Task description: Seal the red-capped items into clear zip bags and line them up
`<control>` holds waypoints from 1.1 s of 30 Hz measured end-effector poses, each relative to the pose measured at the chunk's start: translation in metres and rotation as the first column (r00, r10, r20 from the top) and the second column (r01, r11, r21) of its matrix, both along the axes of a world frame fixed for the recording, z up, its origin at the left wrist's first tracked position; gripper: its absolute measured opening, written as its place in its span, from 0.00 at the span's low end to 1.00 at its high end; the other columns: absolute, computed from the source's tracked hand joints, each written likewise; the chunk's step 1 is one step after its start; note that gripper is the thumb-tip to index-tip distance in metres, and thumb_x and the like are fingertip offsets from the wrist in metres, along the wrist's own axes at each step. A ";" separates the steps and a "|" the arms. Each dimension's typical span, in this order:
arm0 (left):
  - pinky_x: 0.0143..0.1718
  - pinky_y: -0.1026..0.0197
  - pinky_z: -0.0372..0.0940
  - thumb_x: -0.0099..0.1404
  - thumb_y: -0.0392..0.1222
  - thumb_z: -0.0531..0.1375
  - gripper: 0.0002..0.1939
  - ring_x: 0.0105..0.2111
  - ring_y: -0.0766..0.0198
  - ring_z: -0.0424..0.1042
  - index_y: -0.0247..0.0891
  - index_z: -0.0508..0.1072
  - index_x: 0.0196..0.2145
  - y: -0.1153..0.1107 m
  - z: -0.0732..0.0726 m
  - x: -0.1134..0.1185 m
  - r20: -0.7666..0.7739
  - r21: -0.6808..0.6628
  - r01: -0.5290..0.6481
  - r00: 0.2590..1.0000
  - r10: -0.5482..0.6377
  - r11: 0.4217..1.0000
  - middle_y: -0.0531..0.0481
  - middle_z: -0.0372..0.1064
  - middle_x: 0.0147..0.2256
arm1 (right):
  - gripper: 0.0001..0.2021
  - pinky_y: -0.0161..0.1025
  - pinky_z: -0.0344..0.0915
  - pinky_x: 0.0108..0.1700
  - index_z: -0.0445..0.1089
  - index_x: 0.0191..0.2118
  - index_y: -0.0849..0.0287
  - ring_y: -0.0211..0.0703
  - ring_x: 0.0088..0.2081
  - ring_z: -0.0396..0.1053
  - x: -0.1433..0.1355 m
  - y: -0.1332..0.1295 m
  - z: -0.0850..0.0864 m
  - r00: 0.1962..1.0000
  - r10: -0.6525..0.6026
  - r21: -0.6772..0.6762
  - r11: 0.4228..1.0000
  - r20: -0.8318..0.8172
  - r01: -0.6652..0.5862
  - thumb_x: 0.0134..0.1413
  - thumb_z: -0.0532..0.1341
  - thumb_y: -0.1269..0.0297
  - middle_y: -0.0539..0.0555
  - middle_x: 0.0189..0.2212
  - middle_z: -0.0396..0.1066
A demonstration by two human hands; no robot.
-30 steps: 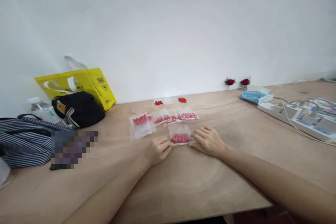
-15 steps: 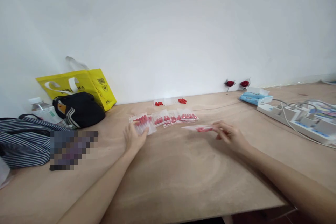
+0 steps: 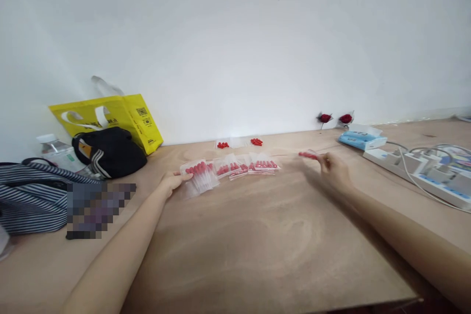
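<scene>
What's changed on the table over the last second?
The right hand has lifted the near bag of red pieces off the table and carried it right and away. The left hand let go of it and moved left to the leftmost bag. The row of bags, yellow bag and power strip stayed put.

Clear zip bag (image 3: pixel 308 155), small, with red-capped pieces inside; blurred. Pinched at one end, lifted clear of the table, roughly level, to the right of the bag row.

Leftmost clear bag (image 3: pixel 200 175) of that row: flat on the wood, holds a cluster of red-capped tubes near its far end, contents lying side by side. Its left edge is touched by fingertips. Right edge just beside, possibly overlapping, the next bag in the row.
</scene>
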State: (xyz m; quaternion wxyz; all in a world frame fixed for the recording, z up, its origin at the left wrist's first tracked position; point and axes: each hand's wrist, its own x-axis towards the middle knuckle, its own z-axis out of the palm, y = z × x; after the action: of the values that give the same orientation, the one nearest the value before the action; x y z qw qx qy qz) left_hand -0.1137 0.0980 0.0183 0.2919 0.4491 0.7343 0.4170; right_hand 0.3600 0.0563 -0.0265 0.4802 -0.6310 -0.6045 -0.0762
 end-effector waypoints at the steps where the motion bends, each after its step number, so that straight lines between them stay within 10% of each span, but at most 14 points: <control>1: 0.28 0.60 0.62 0.26 0.45 0.69 0.24 0.29 0.55 0.70 0.31 0.70 0.23 0.000 0.000 -0.002 0.049 -0.005 0.025 0.999 -0.025 1.000 0.45 0.71 0.26 | 0.15 0.34 0.56 0.24 0.62 0.25 0.59 0.40 0.22 0.62 -0.006 0.010 -0.003 0.999 0.036 -0.001 0.999 0.001 -0.036 0.53 0.48 0.55 0.53 0.21 0.66; 8: 0.23 0.68 0.62 0.39 0.37 0.67 0.13 0.18 0.71 0.65 0.34 0.64 0.19 -0.020 0.004 -0.001 0.348 0.144 0.023 0.935 -0.072 0.989 0.57 0.64 0.18 | 0.07 0.36 0.61 0.34 0.65 0.27 0.58 0.41 0.31 0.66 -0.027 0.040 -0.020 0.928 0.351 -0.098 0.935 0.124 -0.341 0.47 0.51 0.65 0.54 0.30 0.69; 15: 0.24 0.69 0.65 0.45 0.39 0.65 0.15 0.20 0.72 0.67 0.36 0.60 0.23 -0.050 0.020 0.028 0.485 0.353 0.043 0.846 -0.222 0.934 0.59 0.63 0.21 | 0.06 0.44 0.59 0.41 0.68 0.26 0.58 0.47 0.38 0.64 -0.048 0.013 -0.001 0.956 0.277 0.015 0.960 0.094 -0.280 0.45 0.55 0.65 0.55 0.31 0.69; 20: 0.35 0.60 0.67 0.44 0.44 0.66 0.18 0.27 0.67 0.71 0.37 0.59 0.26 -0.057 0.021 0.087 0.515 0.474 0.233 0.709 -0.482 0.849 0.58 0.63 0.25 | 0.14 0.35 0.60 0.25 0.68 0.36 0.60 0.35 0.23 0.61 -0.118 -0.014 0.013 0.728 0.584 -0.166 0.728 -0.360 -0.666 0.45 0.59 0.55 0.51 0.25 0.68; 23: 0.36 0.59 0.66 0.47 0.48 0.64 0.19 0.28 0.67 0.70 0.38 0.58 0.27 -0.057 0.012 0.123 0.448 0.529 0.355 0.655 -0.609 0.771 0.58 0.62 0.26 | 0.28 0.33 0.60 0.25 0.63 0.46 0.60 0.32 0.23 0.61 -0.152 -0.017 0.016 0.565 0.601 -0.136 0.608 -0.565 -0.782 0.36 0.65 0.56 0.53 0.35 0.68; 27: 0.36 0.63 0.63 0.53 0.49 0.59 0.15 0.30 0.69 0.67 0.38 0.57 0.28 -0.056 0.000 0.145 0.184 0.619 0.495 0.665 -0.724 0.611 0.57 0.61 0.27 | 0.21 0.33 0.61 0.27 0.67 0.39 0.60 0.34 0.26 0.63 -0.165 -0.007 0.021 0.429 0.688 -0.016 0.519 -0.585 -0.855 0.37 0.65 0.57 0.51 0.30 0.69; 33: 0.41 0.60 0.61 0.60 0.36 0.50 0.02 0.38 0.64 0.67 0.37 0.61 0.31 -0.063 -0.005 0.129 -0.339 0.488 0.789 0.565 -0.752 0.374 0.46 0.67 0.36 | 0.06 0.38 0.63 0.35 0.71 0.30 0.59 0.40 0.32 0.67 -0.151 0.000 0.018 0.562 0.789 0.077 0.595 -0.249 -0.800 0.44 0.59 0.66 0.53 0.29 0.71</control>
State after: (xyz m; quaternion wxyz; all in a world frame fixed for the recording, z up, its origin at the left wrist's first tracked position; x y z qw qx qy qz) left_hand 0.0152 0.0345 0.0132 0.2738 0.8169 0.2783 0.4246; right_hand 0.2089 0.0562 -0.0089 0.5228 -0.3063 -0.7572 0.2440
